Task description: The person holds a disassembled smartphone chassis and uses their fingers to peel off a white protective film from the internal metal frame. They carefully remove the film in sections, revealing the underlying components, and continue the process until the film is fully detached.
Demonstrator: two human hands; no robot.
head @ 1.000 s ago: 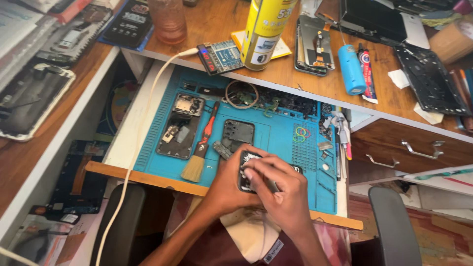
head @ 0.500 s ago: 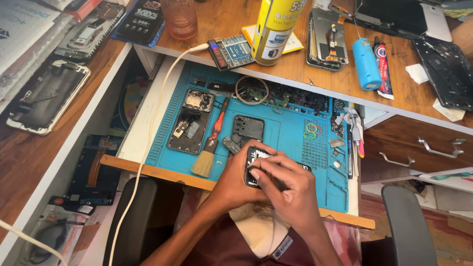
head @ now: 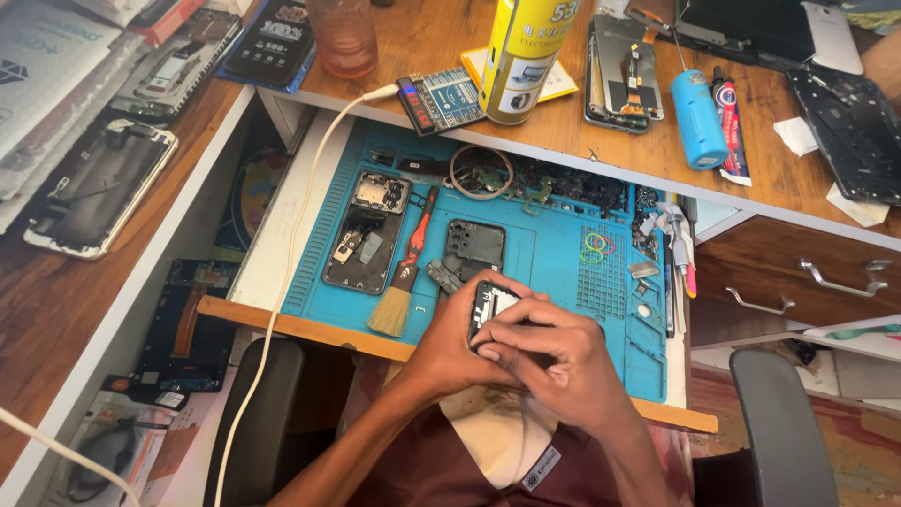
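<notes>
Here both hands, left [head: 450, 352] and right [head: 554, 361], clasp an opened phone [head: 490, 305] over the pulled-out drawer [head: 282, 319], whose blue mat [head: 549, 253] carries a brush [head: 399, 296], phone frames and rubber bands [head: 595, 247].

A phone repair workshop: opened phones [head: 364, 235], a blue repair mat [head: 554, 253], brush [head: 399, 291] and spray can [head: 521, 56] crowd the wooden bench [head: 450, 38].

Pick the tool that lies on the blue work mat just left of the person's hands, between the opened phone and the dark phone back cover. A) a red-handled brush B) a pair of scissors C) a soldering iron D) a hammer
A: a red-handled brush with pale bristles lies on the blue work mat, between the opened phone and the dark phone back cover.
</notes>
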